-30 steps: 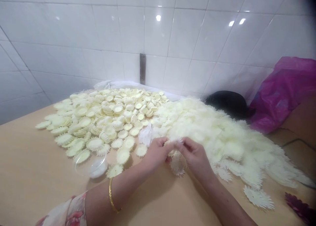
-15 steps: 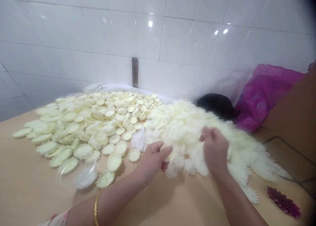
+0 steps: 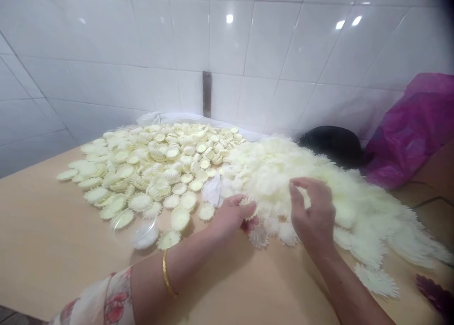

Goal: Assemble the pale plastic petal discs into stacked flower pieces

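Observation:
My left hand (image 3: 232, 216) is closed on a small pale yellow disc with a scalloped edge (image 3: 249, 207), held between thumb and fingers. To its right, my right hand (image 3: 314, 214) is raised in a pinch, thumb and forefinger tips together. What sits between those tips, if anything, is too small to make out. Behind and around it spreads a heap of thin, frilly cream petal layers (image 3: 276, 166). Left of my hands lies a broad pile of cupped, scalloped pale yellow discs (image 3: 152, 166). A crumpled white scrap (image 3: 212, 190) lies between the two heaps.
A clear round container with white contents (image 3: 144, 235) stands at the front left of the wooden table (image 3: 42, 230). Against the tiled wall (image 3: 159, 36) sit a black rounded object (image 3: 331, 143) and a magenta plastic bag (image 3: 411, 126). A dark maroon flower piece (image 3: 434, 292) lies far right.
My view has shifted, so the scene sits farther right and slightly higher. My right hand has turned from a curled fist to a raised pinch. The left still holds its disc.

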Action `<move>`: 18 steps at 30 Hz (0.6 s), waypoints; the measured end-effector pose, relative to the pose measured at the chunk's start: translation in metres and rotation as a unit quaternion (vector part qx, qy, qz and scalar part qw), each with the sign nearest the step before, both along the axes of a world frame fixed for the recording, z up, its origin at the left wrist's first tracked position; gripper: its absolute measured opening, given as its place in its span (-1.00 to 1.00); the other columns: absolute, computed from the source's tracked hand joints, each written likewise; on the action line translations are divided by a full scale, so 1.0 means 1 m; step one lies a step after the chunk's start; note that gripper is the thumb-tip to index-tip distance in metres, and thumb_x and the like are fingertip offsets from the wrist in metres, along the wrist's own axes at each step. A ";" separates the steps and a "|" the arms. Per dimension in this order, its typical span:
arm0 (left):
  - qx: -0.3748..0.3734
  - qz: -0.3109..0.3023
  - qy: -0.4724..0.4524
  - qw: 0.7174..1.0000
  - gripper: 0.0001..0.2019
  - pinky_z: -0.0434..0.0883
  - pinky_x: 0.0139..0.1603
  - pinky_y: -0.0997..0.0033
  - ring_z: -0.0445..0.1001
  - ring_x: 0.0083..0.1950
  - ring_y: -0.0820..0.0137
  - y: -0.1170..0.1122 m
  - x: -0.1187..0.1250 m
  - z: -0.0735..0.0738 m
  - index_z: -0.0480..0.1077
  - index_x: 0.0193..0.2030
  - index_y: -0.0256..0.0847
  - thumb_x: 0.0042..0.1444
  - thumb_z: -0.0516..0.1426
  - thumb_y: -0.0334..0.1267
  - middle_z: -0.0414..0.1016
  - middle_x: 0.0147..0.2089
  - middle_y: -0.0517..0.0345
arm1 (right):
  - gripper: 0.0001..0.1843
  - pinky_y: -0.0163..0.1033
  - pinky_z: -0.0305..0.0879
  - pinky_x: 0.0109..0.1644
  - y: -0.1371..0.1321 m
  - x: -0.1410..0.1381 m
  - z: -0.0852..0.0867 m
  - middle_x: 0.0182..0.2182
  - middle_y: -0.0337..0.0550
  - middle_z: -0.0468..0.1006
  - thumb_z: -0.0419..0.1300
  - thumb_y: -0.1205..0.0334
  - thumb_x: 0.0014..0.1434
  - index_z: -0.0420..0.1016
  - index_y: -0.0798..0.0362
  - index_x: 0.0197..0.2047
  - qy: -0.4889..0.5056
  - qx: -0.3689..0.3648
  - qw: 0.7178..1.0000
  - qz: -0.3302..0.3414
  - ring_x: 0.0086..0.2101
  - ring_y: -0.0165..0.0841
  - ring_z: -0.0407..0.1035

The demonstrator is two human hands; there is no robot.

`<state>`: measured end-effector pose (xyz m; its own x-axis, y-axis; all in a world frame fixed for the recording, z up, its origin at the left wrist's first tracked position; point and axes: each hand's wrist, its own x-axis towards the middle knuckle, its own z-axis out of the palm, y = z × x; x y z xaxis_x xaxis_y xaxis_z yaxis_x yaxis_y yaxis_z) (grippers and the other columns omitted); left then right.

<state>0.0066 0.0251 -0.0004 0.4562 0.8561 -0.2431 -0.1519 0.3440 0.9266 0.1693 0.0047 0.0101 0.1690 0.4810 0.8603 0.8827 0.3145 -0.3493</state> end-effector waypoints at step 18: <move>0.080 0.031 -0.002 0.996 -0.55 -0.06 -0.66 0.56 0.04 -0.66 0.63 -0.002 0.000 0.001 0.10 -0.59 -0.22 -0.16 0.16 0.11 0.07 -0.66 0.34 | -0.79 -0.20 0.25 -0.21 -0.016 -0.042 -0.005 -0.38 -0.18 0.44 0.17 0.12 0.05 0.33 0.03 -0.26 0.256 -0.290 0.865 0.321 -0.34 -0.33 0.31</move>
<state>0.0064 0.0226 0.0003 0.4009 0.9106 -0.1006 -0.1715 0.1824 0.9681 0.1272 -0.0117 0.0048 -0.0055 0.9424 0.3344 0.2755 0.3229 -0.9054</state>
